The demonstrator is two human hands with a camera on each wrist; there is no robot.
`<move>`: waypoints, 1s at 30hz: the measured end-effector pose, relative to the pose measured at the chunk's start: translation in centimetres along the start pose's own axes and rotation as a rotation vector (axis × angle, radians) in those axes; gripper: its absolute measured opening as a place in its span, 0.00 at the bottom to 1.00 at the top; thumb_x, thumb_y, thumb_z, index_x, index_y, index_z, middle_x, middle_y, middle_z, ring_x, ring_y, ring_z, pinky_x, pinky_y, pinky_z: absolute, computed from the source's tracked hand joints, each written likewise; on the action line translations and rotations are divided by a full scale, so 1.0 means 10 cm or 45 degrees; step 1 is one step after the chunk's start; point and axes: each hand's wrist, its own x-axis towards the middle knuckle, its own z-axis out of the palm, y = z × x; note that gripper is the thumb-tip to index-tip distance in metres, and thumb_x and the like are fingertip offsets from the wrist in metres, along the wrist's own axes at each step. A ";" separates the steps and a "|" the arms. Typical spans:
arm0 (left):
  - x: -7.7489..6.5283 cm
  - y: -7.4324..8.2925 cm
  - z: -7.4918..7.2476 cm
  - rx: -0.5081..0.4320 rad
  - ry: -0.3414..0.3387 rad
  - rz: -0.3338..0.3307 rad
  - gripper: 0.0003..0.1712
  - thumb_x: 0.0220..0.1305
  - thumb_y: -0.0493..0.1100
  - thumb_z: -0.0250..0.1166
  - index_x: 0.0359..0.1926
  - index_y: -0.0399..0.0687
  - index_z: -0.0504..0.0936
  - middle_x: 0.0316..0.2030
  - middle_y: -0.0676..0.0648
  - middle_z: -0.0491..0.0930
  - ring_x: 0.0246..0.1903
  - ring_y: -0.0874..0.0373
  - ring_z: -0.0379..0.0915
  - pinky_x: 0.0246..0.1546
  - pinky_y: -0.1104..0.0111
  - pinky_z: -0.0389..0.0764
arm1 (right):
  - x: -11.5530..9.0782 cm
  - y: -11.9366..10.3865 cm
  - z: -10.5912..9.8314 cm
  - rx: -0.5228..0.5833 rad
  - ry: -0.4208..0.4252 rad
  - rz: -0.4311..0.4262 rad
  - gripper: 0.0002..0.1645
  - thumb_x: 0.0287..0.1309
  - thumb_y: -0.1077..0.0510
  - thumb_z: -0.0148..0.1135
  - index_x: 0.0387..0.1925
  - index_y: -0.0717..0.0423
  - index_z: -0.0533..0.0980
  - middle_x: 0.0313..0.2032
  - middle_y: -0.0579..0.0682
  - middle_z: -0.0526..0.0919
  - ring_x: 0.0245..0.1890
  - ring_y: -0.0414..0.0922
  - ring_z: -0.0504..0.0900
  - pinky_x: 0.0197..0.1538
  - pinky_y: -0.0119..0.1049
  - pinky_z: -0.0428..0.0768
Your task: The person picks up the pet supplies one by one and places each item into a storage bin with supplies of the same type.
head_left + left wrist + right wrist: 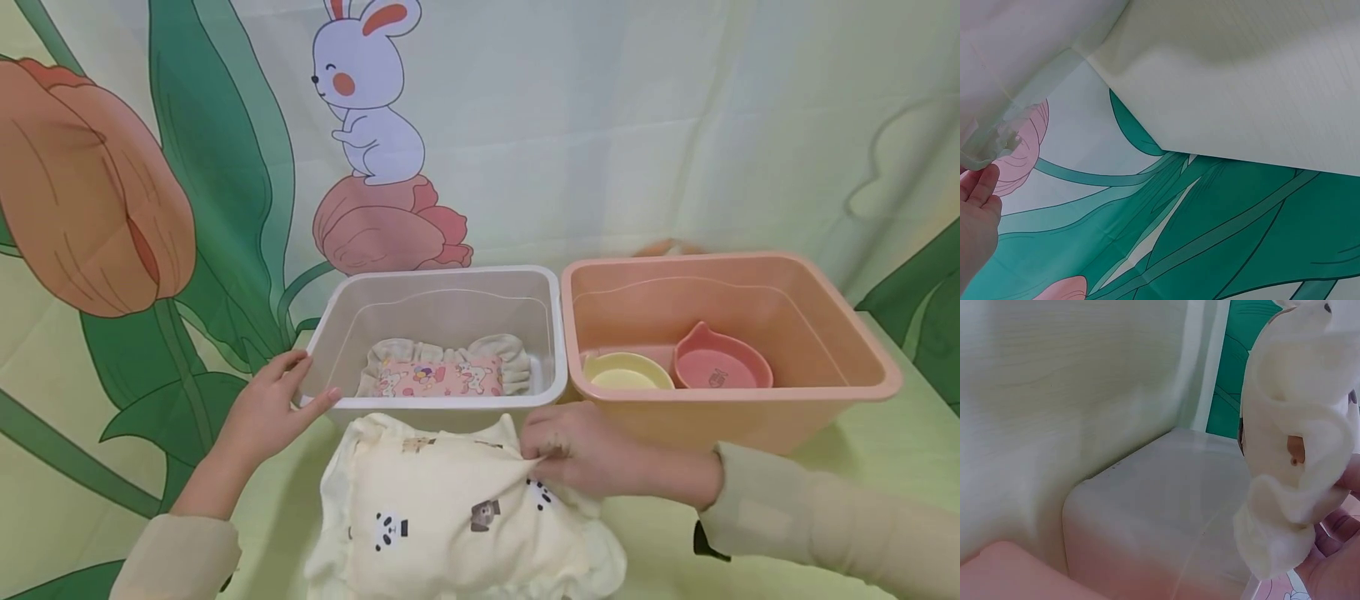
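Observation:
A cream cushion [457,512] with panda and bear prints and a frilled edge lies on the table in front of the bins. My right hand [577,454] pinches the fabric at the cushion's upper right; the right wrist view shows the frill [1291,456] bunched against my fingers [1335,562]. My left hand [273,408] rests with straight fingers against the near left corner of the white bin [442,287]. Inside that bin lies a smaller pink-patterned cushion [438,375] with a cream frill. In the left wrist view only my fingers [979,212] show at the left edge.
A pink bin [862,333] stands right of the white one, touching it, and holds a yellow bowl [628,371] and a pink bowl [720,360]. A cloth printed with a rabbit, tulips and leaves [225,167] hangs behind and covers the table.

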 end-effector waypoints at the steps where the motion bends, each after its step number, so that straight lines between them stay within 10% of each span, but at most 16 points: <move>1: 0.00 0.00 0.00 0.001 0.000 0.001 0.44 0.57 0.64 0.52 0.60 0.32 0.62 0.59 0.36 0.60 0.55 0.40 0.59 0.48 0.45 0.66 | 0.00 0.00 -0.01 0.004 -0.005 0.006 0.10 0.41 0.63 0.65 0.16 0.47 0.73 0.25 0.38 0.76 0.26 0.30 0.70 0.31 0.20 0.72; 30: 0.00 -0.01 0.01 0.013 0.026 0.011 0.41 0.58 0.61 0.53 0.60 0.31 0.63 0.59 0.35 0.60 0.55 0.39 0.59 0.49 0.45 0.67 | 0.19 -0.09 -0.33 -0.061 -0.012 -0.071 0.10 0.41 0.64 0.66 0.17 0.48 0.73 0.23 0.40 0.74 0.26 0.34 0.68 0.32 0.25 0.70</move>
